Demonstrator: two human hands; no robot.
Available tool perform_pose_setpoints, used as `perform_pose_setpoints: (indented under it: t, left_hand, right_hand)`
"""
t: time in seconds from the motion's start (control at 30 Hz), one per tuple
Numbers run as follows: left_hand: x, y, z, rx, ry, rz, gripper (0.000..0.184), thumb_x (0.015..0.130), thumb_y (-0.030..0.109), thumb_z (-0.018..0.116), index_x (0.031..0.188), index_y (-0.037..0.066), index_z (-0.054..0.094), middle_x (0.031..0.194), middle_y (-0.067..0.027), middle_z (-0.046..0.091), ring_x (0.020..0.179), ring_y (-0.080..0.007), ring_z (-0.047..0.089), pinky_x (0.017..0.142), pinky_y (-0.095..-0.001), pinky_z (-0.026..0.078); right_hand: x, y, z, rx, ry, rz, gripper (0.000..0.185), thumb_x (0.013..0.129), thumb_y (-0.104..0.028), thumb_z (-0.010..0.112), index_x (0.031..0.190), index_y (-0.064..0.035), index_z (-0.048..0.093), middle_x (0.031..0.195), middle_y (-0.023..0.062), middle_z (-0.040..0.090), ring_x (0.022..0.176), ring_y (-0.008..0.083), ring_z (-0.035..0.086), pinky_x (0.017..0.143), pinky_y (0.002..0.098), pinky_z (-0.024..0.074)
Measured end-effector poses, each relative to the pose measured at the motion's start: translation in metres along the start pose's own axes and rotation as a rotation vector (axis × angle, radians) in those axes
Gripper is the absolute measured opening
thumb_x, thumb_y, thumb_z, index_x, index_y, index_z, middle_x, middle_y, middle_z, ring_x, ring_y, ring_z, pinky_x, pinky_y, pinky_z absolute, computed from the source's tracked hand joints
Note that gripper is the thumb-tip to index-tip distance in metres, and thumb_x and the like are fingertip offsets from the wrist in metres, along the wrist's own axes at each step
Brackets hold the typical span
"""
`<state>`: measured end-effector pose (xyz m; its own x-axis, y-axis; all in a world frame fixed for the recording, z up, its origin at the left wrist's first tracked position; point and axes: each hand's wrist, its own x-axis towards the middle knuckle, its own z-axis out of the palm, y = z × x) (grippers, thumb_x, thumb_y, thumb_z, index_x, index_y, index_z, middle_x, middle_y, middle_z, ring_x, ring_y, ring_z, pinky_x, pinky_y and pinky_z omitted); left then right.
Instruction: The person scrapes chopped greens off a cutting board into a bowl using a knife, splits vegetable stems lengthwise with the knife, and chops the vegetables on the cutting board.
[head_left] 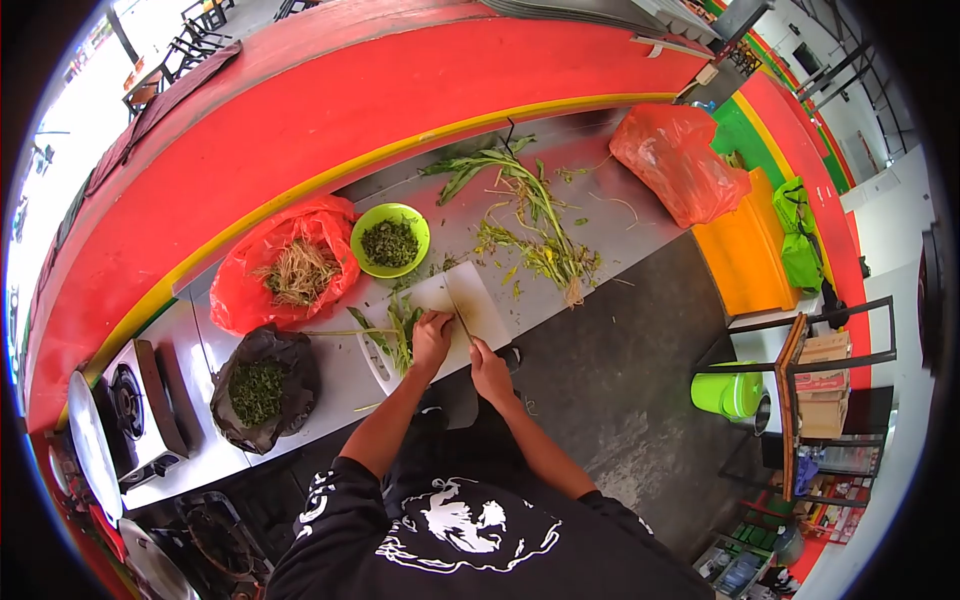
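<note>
On a white cutting board (pixel 489 305), my left hand (pixel 431 340) is closed over a bunch of long green leaves (pixel 399 335). A knife (pixel 461 310) is gripped in my right hand (pixel 489 372), its blade pointing away from me across the board, just right of the left hand. Behind the board stands a lime-green bowl (pixel 422 252) of chopped greens (pixel 388 244). More uncut leafy stalks with roots (pixel 540 225) lie on the steel counter to the right.
Left of the bowl, a red plastic bag (pixel 235 285) holds pale roots and stems. A black bag (pixel 300 375) with chopped greens sits nearer me. A gas stove (pixel 145 405) is at far left, another red bag (pixel 680 165) at the far right end.
</note>
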<state>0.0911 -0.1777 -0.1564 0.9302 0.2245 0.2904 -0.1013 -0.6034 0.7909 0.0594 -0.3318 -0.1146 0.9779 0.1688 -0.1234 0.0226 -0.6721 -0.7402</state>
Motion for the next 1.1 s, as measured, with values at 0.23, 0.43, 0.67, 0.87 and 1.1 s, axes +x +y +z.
perform_pose_setpoints:
  t: [0.23,0.43,0.67,0.87,1.1]
  left_hand:
    - [-0.004,0.004,-0.003,0.089,-0.02,0.042,0.016,0.079,0.003,0.067,0.094,0.006,0.073,0.091,-0.0092,0.066,0.09,-0.0319,0.062,0.079,-0.0428,0.048]
    - [0.0,-0.002,0.0,0.045,-0.029,0.014,0.016,0.08,0.004,0.067,0.094,0.007,0.073,0.092,-0.0071,0.066,0.09,-0.0302,0.062,0.079,-0.0422,0.047]
    - [0.0,-0.002,0.0,0.038,-0.003,0.055,0.014,0.079,0.004,0.068,0.092,0.006,0.073,0.091,-0.0078,0.067,0.09,-0.0307,0.063,0.079,-0.0424,0.048]
    - [-0.003,-0.004,0.0,-0.004,-0.01,0.016,0.017,0.079,0.004,0.068,0.094,0.006,0.073,0.093,-0.0079,0.066,0.092,-0.0309,0.062,0.079,-0.0429,0.047]
    - [-0.002,-0.007,0.002,-0.043,-0.036,-0.075,0.017,0.08,0.004,0.068,0.096,0.006,0.074,0.091,-0.0077,0.066,0.092,-0.0304,0.062,0.079,-0.042,0.047]
  right_hand:
    - [0.01,0.003,0.004,-0.014,-0.025,0.019,0.033,0.102,-0.03,0.047,0.13,-0.0143,0.055,0.095,0.0254,0.067,0.087,0.0469,0.063,0.072,0.0536,0.0516]
    - [0.004,-0.002,-0.001,0.053,-0.049,0.046,0.033,0.102,-0.031,0.047,0.126,-0.0127,0.057,0.096,0.0254,0.067,0.09,0.0467,0.063,0.073,0.0527,0.0514]
    - [0.01,0.005,0.016,0.017,0.104,-0.063,0.034,0.101,-0.034,0.047,0.13,-0.0175,0.055,0.086,0.0261,0.067,0.08,0.0489,0.063,0.069,0.0569,0.0521]
    - [-0.006,0.01,0.016,-0.006,0.002,0.051,0.033,0.101,-0.032,0.048,0.127,-0.0131,0.056,0.095,0.0254,0.067,0.088,0.0466,0.063,0.073,0.054,0.0513]
    - [0.015,-0.006,0.002,0.064,-0.006,0.018,0.033,0.101,-0.031,0.049,0.128,-0.0117,0.056,0.097,0.0254,0.067,0.091,0.0469,0.063,0.075,0.0528,0.0514]
